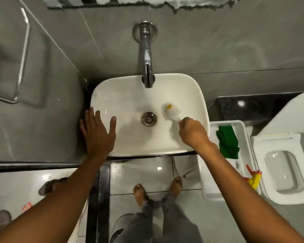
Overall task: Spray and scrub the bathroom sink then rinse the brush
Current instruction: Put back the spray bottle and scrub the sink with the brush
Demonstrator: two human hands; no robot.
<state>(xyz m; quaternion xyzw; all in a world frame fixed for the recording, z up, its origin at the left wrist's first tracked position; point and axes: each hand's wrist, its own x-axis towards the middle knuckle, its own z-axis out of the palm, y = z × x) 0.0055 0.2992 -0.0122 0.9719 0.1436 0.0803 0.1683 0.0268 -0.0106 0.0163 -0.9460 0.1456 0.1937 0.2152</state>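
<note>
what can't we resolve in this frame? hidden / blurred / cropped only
Head view:
- Brush: head motion-blurred, bristles unclear; handle hidden in the right hand.
- Spray bottle in the white bin: mostly behind the right forearm.
- Tap: whether water is running can't be told.
- Sink left rim: partly covered by the left hand.

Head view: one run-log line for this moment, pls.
phase: scrubbing | right hand: gripping brush in sink, right of drain | left hand: open on left rim | tap: no water seen

Right hand (pixel 193 132) grips brush (pixel 170 111) inside sink (pixel 112 95); left hand (pixel 98 132) flat on rim.
</note>
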